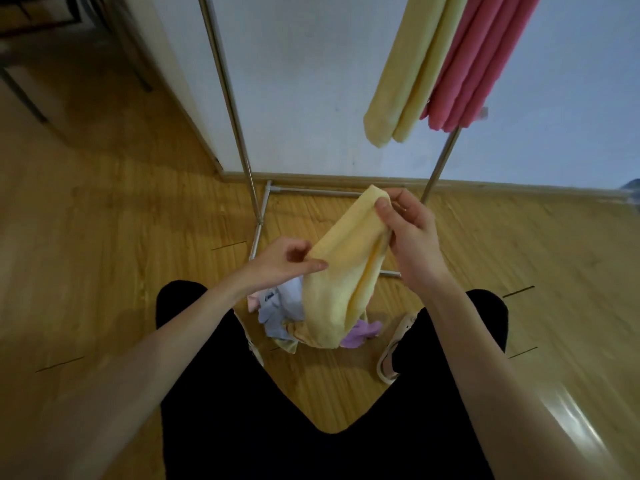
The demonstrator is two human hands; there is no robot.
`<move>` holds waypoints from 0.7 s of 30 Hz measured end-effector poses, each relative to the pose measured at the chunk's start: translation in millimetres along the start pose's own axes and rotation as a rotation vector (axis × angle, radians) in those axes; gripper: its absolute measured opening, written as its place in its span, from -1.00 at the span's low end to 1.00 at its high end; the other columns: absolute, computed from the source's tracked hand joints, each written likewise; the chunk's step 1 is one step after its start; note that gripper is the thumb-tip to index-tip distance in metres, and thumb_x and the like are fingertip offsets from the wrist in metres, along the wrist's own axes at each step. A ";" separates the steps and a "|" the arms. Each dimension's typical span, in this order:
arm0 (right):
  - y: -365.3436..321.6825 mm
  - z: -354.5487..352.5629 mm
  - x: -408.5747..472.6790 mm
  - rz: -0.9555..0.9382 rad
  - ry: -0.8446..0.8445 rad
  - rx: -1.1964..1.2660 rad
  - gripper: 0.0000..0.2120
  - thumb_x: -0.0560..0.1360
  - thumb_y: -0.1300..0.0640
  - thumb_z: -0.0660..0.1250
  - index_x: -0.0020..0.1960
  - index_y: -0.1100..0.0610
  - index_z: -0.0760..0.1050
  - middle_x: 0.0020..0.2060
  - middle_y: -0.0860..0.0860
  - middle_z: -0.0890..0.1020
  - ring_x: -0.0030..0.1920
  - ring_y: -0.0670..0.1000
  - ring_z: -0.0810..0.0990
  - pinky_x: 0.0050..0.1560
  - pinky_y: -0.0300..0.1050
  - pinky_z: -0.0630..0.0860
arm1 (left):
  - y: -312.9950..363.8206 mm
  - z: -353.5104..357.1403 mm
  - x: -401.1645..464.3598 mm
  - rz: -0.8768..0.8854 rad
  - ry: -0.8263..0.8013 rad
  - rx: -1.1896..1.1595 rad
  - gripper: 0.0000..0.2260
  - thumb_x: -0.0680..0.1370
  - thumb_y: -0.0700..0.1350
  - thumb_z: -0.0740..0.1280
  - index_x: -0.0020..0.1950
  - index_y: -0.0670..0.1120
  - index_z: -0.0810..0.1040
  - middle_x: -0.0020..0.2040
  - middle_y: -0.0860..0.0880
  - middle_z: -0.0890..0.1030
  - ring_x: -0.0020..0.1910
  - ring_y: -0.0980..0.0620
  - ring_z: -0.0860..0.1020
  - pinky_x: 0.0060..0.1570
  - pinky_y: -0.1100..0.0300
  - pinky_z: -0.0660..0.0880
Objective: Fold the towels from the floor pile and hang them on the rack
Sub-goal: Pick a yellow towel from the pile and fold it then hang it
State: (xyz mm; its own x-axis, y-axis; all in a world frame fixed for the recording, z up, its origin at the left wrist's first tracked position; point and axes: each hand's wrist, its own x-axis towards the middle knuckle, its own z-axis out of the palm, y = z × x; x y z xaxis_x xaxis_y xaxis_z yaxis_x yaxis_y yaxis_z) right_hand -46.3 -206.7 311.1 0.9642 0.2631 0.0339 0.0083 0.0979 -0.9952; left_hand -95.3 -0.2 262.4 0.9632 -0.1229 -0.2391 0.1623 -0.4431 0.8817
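Note:
A yellow towel [341, 271] hangs between my hands above the floor pile. My right hand [408, 233] pinches its upper corner, raised toward the rack. My left hand [287, 261] pinches the towel's left edge lower down. Below lies the floor pile [287, 313] of white, lilac, pink and yellow towels, partly hidden by the held towel. The metal rack [228, 95] stands against the wall. On it hang a yellow towel [412, 71] and a pink towel [481, 60], both folded.
My legs in black trousers [311, 427] straddle the pile, with a light sandal [394, 351] on my right foot. The rack's base bars [263, 206] lie on the wooden floor just ahead. Dark furniture legs [24, 95] stand at the far left.

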 end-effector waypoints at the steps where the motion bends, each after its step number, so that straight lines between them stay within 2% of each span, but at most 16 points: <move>1: -2.6 -1.4 -1.4 -0.005 0.015 -0.002 -0.90 0.54 0.07 0.28 -0.10 0.01 0.57 -0.23 0.03 0.54 -0.15 0.03 0.45 -0.13 -0.05 0.37 | 0.0 -1.4 -0.9 -0.018 -0.009 0.021 -0.69 0.48 -0.02 0.44 -0.27 -0.25 0.51 -0.36 -0.04 0.38 -0.35 0.10 0.37 -0.30 0.22 0.27; 3: -5.8 -6.1 -4.4 -0.025 0.043 -0.048 -0.90 0.55 0.07 0.29 -0.08 0.04 0.56 -0.25 0.03 0.53 -0.18 0.00 0.45 -0.17 -0.10 0.38 | -0.6 -2.5 -2.2 -0.036 -0.016 0.081 -0.70 0.52 -0.03 0.38 -0.34 -0.13 0.45 -0.41 0.02 0.32 -0.42 0.18 0.31 -0.37 0.29 0.20; 5: -6.6 -12.6 -7.8 -0.056 0.065 -0.091 -0.92 0.56 0.12 0.30 -0.07 0.10 0.53 -0.29 0.04 0.50 -0.26 -0.02 0.43 -0.27 -0.17 0.36 | 0.3 -3.1 -1.7 -0.047 0.011 0.111 -0.70 0.56 -0.05 0.34 -0.33 -0.10 0.41 -0.41 0.03 0.29 -0.45 0.18 0.29 -0.38 0.27 0.19; 7: -5.8 -20.3 -12.1 -0.098 0.078 -0.142 -0.94 0.55 0.16 0.32 -0.07 0.15 0.50 -0.32 0.11 0.48 -0.30 0.04 0.40 -0.33 -0.13 0.34 | 4.3 -4.4 0.0 -0.074 0.086 0.076 -0.74 0.57 -0.06 0.31 -0.27 -0.14 0.44 -0.39 -0.01 0.34 -0.46 0.16 0.32 -0.40 0.26 0.23; 9: -3.3 -27.5 -15.7 -0.119 0.081 -0.218 -0.93 0.52 0.18 0.36 -0.06 0.19 0.52 -0.33 0.17 0.55 -0.34 0.06 0.45 -0.36 -0.08 0.39 | 13.6 -7.0 0.9 -0.076 0.210 0.010 -0.81 0.59 -0.09 0.29 -0.17 -0.17 0.51 -0.35 0.00 0.48 -0.45 0.20 0.44 -0.40 0.32 0.34; 11: 0.9 -32.9 -19.6 -0.132 0.047 -0.301 -0.89 0.48 0.21 0.40 -0.01 0.22 0.54 -0.29 0.18 0.64 -0.33 0.06 0.57 -0.31 -0.07 0.49 | 24.5 -9.6 -0.3 -0.059 0.317 -0.040 -0.85 0.59 -0.12 0.28 -0.08 -0.19 0.55 -0.25 -0.04 0.59 -0.35 0.21 0.54 -0.31 0.33 0.44; 14: 9.3 -35.8 -27.4 -0.155 -0.035 -0.421 -0.89 0.48 0.25 0.40 0.00 0.22 0.54 -0.24 0.09 0.66 -0.23 0.03 0.64 -0.22 -0.17 0.55 | 36.1 -10.3 -6.3 -0.054 0.421 -0.129 -0.85 0.59 -0.14 0.27 -0.02 -0.21 0.56 -0.13 -0.15 0.64 -0.18 0.00 0.60 -0.14 0.12 0.52; 18: 17.8 -34.6 -34.9 -0.260 -0.047 -0.604 -0.94 0.48 0.27 0.38 -0.10 0.20 0.50 -0.26 0.04 0.57 -0.23 -0.02 0.55 -0.17 -0.26 0.49 | 48.5 -10.8 -15.6 -0.085 0.521 -0.224 -0.90 0.60 -0.18 0.25 -0.04 -0.10 0.55 -0.13 -0.06 0.62 -0.16 0.04 0.60 -0.20 0.21 0.52; 21: 25.2 -28.8 -36.0 -0.410 -0.046 -0.828 -0.88 0.42 0.34 0.40 -0.17 0.18 0.48 -0.25 -0.05 0.47 -0.27 -0.08 0.43 -0.25 -0.29 0.40 | 54.9 -15.7 -18.7 -0.134 0.567 -0.328 -0.90 0.59 -0.22 0.24 -0.01 -0.10 0.55 -0.08 -0.10 0.62 -0.08 -0.03 0.61 -0.17 0.18 0.53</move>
State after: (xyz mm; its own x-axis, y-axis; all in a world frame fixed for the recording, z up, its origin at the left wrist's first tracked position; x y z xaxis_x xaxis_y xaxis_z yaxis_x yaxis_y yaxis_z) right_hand -73.2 -241.4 282.1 0.8326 0.3988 0.3845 0.5507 -0.5206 -0.6525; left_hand -101.0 -8.3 321.6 0.8793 0.4398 -0.1831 0.2588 -0.1184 0.9586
